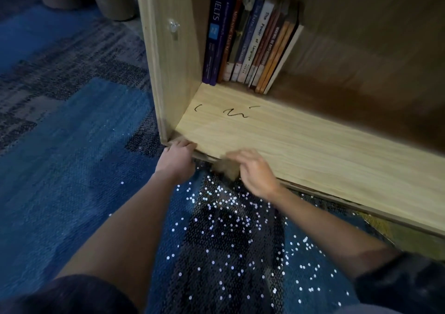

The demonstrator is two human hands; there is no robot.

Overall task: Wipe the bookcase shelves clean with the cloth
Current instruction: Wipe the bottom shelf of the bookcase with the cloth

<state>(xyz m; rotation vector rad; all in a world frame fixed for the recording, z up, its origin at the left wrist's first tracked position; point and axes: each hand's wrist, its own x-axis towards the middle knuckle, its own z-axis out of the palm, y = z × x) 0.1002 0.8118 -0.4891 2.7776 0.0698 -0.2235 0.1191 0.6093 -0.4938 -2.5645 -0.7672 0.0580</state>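
The bookcase's bottom shelf (301, 145) is light wood with black pen marks (237, 112) near its left end. My left hand (177, 156) grips the shelf's front edge at the left corner, fingers curled over it. My right hand (255, 169) holds a small brown cloth (227, 168) bunched at the shelf's front edge, just right of the left hand. The right hand is blurred by motion.
A row of books (248, 39) stands at the shelf's back left against the side panel (168, 56). Blue patterned carpet (72, 145) lies to the left. A dark sequinned fabric (228, 241) covers my lap below the hands.
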